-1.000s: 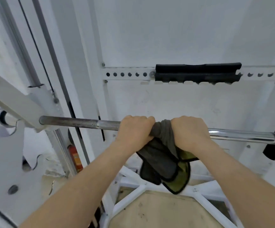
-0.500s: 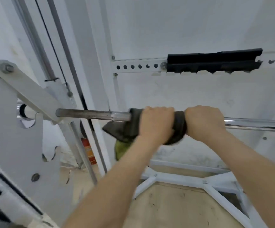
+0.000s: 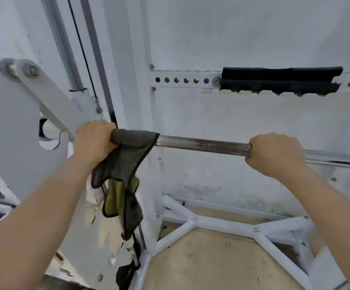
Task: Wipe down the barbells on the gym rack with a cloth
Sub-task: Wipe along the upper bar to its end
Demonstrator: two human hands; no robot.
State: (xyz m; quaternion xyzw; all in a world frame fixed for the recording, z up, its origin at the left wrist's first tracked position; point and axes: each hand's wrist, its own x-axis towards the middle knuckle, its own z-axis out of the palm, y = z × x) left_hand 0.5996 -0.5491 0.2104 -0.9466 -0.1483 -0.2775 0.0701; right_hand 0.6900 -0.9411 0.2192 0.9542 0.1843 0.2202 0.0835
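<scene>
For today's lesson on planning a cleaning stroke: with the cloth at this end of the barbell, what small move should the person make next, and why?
Probably slide the left hand and grey-green cloth back rightward along the barbell. The cloth sits wrapped at the bar's left end beside the rack bracket, so there is little bar left to wipe that way, while bare knurled steel stretches toward the right hand, which grips the bar.

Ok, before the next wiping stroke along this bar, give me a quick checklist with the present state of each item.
1. Cloth wrapped over the barbell: ok.
2. Left hand gripping cloth on the bar: ok.
3. Right hand steadying the bare bar, apart from the cloth: ok.
4. Bar between the hands unobstructed: ok.
5. Hanging cloth tail clear of the rack frame: cannot tell.
6. Bar seated in its left hook: cannot tell, hidden behind the hand.
</scene>
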